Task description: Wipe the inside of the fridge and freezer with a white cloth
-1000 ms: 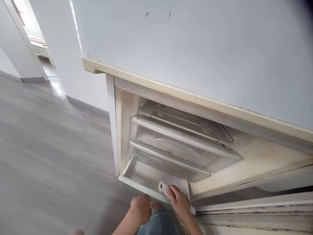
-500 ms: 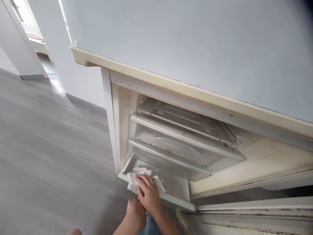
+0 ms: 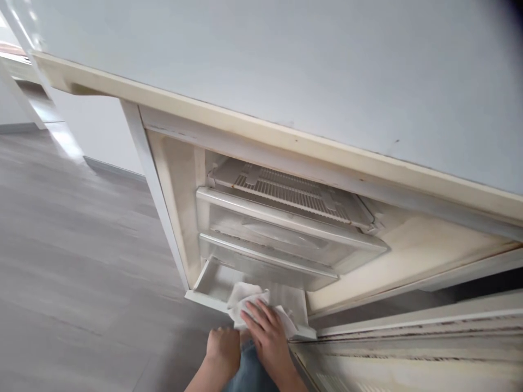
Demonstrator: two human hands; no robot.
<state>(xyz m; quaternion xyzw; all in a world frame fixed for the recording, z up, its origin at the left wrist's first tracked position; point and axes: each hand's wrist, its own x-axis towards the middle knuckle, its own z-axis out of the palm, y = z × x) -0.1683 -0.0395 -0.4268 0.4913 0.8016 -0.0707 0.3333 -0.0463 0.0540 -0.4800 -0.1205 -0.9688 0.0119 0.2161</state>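
My right hand [image 3: 267, 337] lies with fingers pressed flat on a white cloth [image 3: 247, 302], which rests on the front lip of the lowest clear drawer [image 3: 206, 283] of an open freezer compartment. My left hand [image 3: 223, 351] is curled into a fist just left of it, resting on my knee in blue jeans [image 3: 249, 375]. Two more clear drawers [image 3: 278, 234] sit above the lowest one, under a slatted white shelf [image 3: 281, 190].
The closed upper fridge door [image 3: 286, 71] overhangs the compartment. The open lower door [image 3: 408, 354] extends to the right, its edge stained. Grey wood-look floor [image 3: 73, 272] spreads to the left toward a white wall [image 3: 98, 130].
My right hand slid the cloth from the drawer's right end to its left, then back toward the middle. The view has shifted rightward; my left hand stayed on the knee.
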